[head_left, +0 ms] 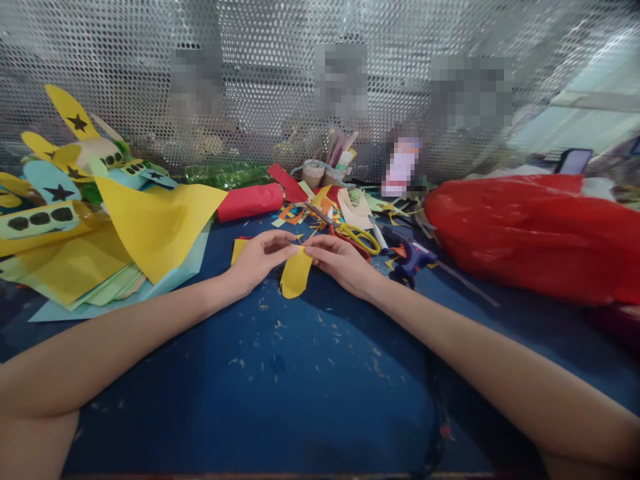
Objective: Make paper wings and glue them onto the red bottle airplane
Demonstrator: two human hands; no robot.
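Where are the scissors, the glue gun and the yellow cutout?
scissors (371, 246): head view, yellow handle.
glue gun (411, 256): head view, blue body.
yellow cutout (296, 275): head view, rounded lower half.

no readable text, labels or numbers

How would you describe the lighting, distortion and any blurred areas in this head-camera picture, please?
Head view: the wide lens bows the perforated screen and stretches both forearms toward the corners; the light is soft, with sheen on the red plastic bag; pixelated patches cover parts of the screen; the left hand, right hand and the yellow paper piece they pinch are sharp.
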